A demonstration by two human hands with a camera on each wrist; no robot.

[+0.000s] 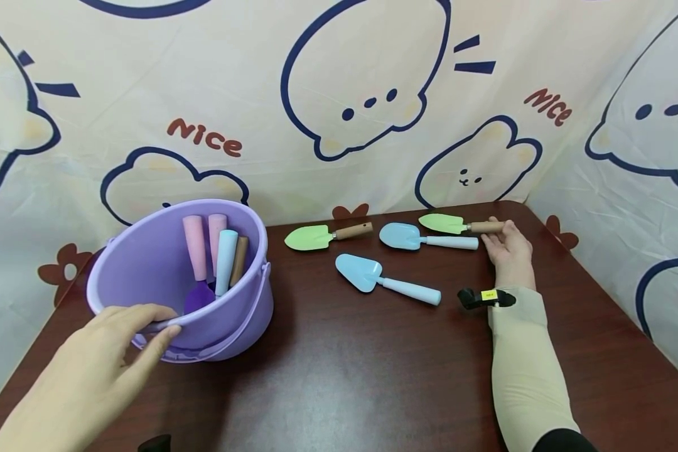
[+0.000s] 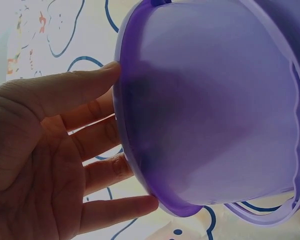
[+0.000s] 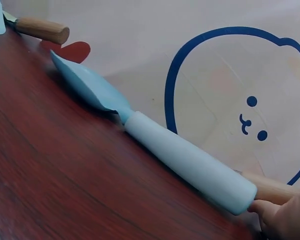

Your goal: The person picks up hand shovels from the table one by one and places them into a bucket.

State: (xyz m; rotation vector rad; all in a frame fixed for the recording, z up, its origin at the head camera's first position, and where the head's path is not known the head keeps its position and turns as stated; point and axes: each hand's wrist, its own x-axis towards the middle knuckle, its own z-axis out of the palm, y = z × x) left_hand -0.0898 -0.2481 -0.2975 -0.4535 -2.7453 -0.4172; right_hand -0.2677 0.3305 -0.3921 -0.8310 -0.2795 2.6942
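Note:
My left hand [image 1: 107, 351] grips the near rim of a purple bucket [image 1: 254, 326], thumb on one side and fingers on the other. Inside the bucket, several handles stand up: pink ones [image 1: 194, 248], a light blue one [image 1: 226, 260] and a wooden one [image 1: 239, 260]. At the table's far right, my right hand [image 1: 511, 254] pinches the wooden handle end of a green trowel [image 1: 442, 223]; the right wrist view shows only part of this hand [image 3: 290, 215]. Just in front lies a blue rounded hand shovel [image 1: 401, 236], its pale handle end close to my fingers.
A second green trowel [image 1: 309, 238] with a wooden handle lies near the table's back edge, right of the bucket. Nearer the middle lies a blue pointed trowel [image 1: 360, 272]. A patterned cloth [image 1: 294, 182] hangs behind the dark wooden table [image 1: 339, 376] and along its sides.

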